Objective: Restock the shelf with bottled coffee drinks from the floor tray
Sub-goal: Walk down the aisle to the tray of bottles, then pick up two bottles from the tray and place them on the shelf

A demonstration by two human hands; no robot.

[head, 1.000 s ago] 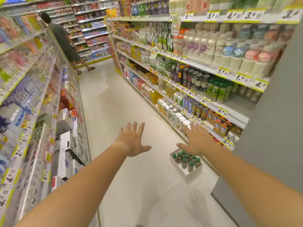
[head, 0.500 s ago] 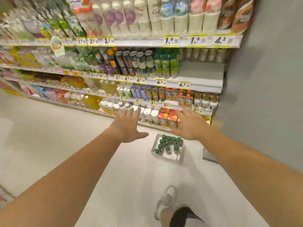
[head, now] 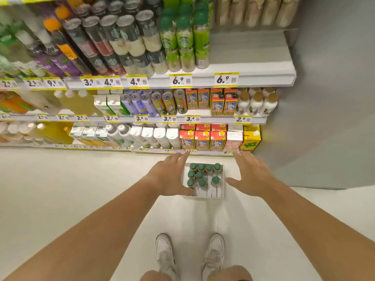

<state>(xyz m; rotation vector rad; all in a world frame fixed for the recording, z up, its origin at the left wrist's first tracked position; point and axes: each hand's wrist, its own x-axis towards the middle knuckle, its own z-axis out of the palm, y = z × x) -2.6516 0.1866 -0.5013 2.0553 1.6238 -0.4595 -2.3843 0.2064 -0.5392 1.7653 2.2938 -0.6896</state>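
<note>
A white cardboard tray point(head: 215, 194) sits on the floor in front of the shelving, holding several green-capped coffee bottles point(head: 199, 175). My left hand point(head: 168, 177) hovers over the tray's left edge, fingers spread, holding nothing. My right hand point(head: 250, 172) is stretched out just right of the tray, also spread and empty. On the upper shelf point(head: 251, 57) green-capped, green-labelled bottles point(head: 183, 40) stand left of a bare stretch above a 6.9 price tag point(head: 226, 79).
Lower shelves carry cans, cartons and small white bottles point(head: 256, 102). A grey wall point(head: 332, 98) closes the aisle on the right. My two white shoes point(head: 190, 254) stand on the pale floor just behind the tray.
I have stepped up square to the shelf, so the tray now lies directly below my hands. Both hands have dropped toward it and flank it, still empty.
</note>
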